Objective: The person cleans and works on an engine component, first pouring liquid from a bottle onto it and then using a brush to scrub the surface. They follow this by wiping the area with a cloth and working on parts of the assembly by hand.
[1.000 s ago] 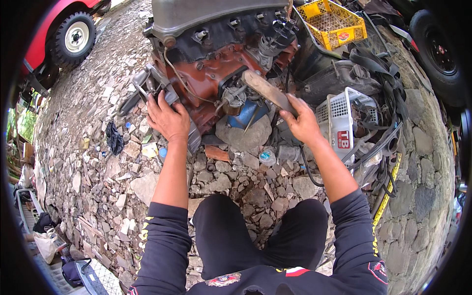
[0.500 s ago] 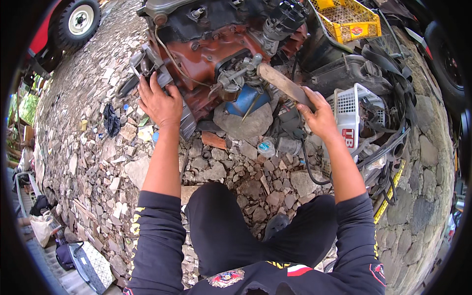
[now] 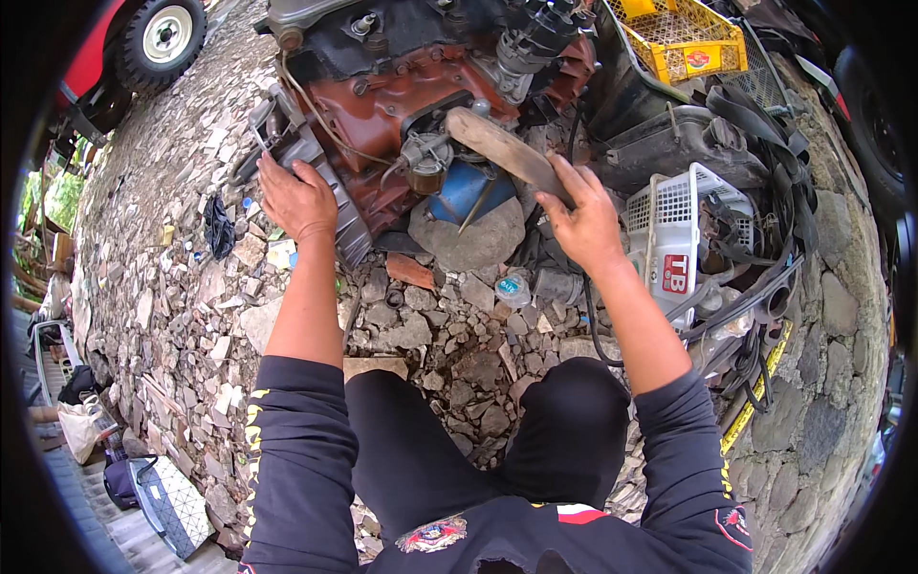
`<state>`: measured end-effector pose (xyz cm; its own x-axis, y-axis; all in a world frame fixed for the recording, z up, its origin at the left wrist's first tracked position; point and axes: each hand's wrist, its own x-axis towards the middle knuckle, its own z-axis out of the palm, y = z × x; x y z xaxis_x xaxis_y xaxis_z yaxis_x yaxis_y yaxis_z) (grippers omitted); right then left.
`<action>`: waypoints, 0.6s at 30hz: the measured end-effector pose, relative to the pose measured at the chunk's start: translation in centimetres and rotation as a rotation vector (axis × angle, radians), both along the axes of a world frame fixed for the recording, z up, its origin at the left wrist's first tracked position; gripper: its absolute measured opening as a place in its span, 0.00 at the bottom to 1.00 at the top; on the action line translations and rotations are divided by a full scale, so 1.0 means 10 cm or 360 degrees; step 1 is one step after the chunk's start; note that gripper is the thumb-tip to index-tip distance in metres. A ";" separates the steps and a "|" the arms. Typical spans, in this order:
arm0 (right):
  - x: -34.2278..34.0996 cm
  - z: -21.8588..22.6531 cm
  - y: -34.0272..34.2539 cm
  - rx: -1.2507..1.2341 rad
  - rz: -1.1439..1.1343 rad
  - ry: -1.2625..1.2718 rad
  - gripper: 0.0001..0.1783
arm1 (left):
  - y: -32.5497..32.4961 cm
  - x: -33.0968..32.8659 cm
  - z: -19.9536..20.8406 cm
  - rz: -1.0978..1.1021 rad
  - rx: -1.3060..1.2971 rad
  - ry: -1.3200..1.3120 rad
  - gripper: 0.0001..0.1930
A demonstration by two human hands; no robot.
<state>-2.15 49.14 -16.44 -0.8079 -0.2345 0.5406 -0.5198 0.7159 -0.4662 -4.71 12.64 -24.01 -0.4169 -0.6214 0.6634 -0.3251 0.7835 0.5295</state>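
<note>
Two bare hands work at a rust-red engine block (image 3: 382,105) that sits on stony ground (image 3: 172,287) at the 12 o'clock side of the view. The right hand (image 3: 585,222) is closed around the lower end of a worn wooden handle (image 3: 497,145), fingers wrapped over it. The handle's long axis runs on a diagonal, from the hand at about 4 o'clock up toward 10 o'clock, and its free, rounded end points at the engine's middle, just beside a small round metal fitting (image 3: 426,165). Whether that end touches the engine cannot be told.

The left hand (image 3: 298,199) lies flat with fingers slightly spread on a ribbed grey metal housing (image 3: 325,182) at the block's 9 o'clock flank; it presses or rests there rather than gripping anything.

Below the handle, a blue part (image 3: 469,189) shows above a large flat stone (image 3: 469,239). At 3 o'clock of the right hand stands a white plastic basket-like casing (image 3: 669,230), with black hoses and straps (image 3: 765,172) beyond it. A yellow crate (image 3: 684,38) lies at 1 o'clock, and a red vehicle's wheel (image 3: 163,33) at 10 o'clock. The person's dark trousers and black sleeves fill the 6 o'clock edge.
</note>
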 end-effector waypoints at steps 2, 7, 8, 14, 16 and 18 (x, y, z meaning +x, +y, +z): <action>0.06 -0.25 0.21 -0.0001 -0.0028 -0.0003 0.27 | -0.04 0.02 0.00 0.0009 0.0000 -0.0080 0.29; 0.23 -0.46 0.56 -0.0100 -0.0075 0.0060 0.28 | 0.01 0.00 0.04 0.0047 -0.0009 -0.0110 0.29; 0.22 -0.48 0.59 -0.0123 -0.0068 0.0122 0.28 | 0.05 -0.02 0.06 0.0037 -0.0014 -0.0114 0.29; -0.01 0.12 -0.24 -0.0047 0.0147 -0.0177 0.26 | 0.00 0.00 0.09 0.0082 -0.0034 -0.0120 0.28; -0.02 0.00 -0.08 -0.0069 0.0170 -0.0109 0.27 | 0.04 0.01 0.13 0.0063 -0.0025 -0.0127 0.28; 0.02 -0.13 0.17 -0.0098 0.0194 -0.0074 0.28 | 0.07 0.02 0.11 0.0086 -0.0052 -0.0120 0.27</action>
<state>-1.99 50.84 -17.77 -0.7999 -0.2999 0.5198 -0.5780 0.6180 -0.5328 -4.47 13.32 -22.93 -0.4328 -0.6229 0.6517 -0.4055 0.7802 0.4764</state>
